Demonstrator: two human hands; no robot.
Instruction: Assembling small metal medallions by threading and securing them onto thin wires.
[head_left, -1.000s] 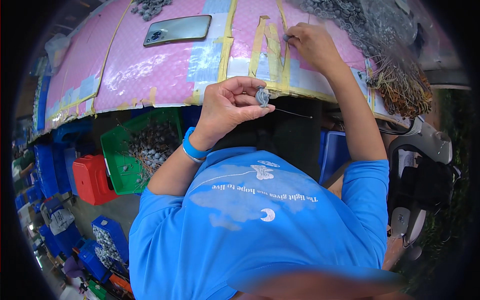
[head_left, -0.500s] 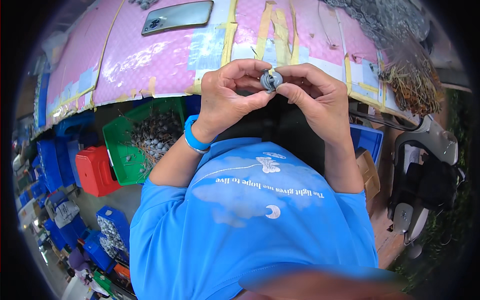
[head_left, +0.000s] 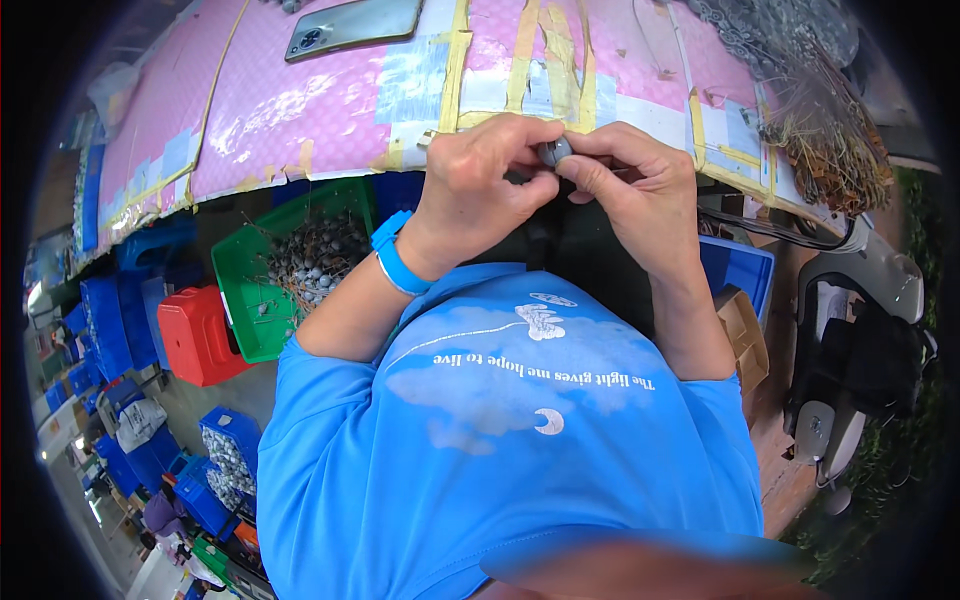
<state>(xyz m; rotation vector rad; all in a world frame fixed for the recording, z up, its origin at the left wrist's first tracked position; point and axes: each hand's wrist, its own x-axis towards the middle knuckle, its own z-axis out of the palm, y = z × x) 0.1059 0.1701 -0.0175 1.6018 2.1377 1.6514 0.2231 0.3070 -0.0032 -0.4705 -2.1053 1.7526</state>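
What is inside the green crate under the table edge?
The green crate holds a heap of small grey round pieces mixed with thin wires. The table covers the crate's far side, and the heap hides its bottom.

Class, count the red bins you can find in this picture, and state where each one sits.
1. The red bin sits on the floor at lower left, touching the green crate, below the pink table's edge. Others may be hidden.

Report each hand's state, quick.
Left hand: closed, pinching the small grey round part.
Right hand: closed, fingertips on the same part.
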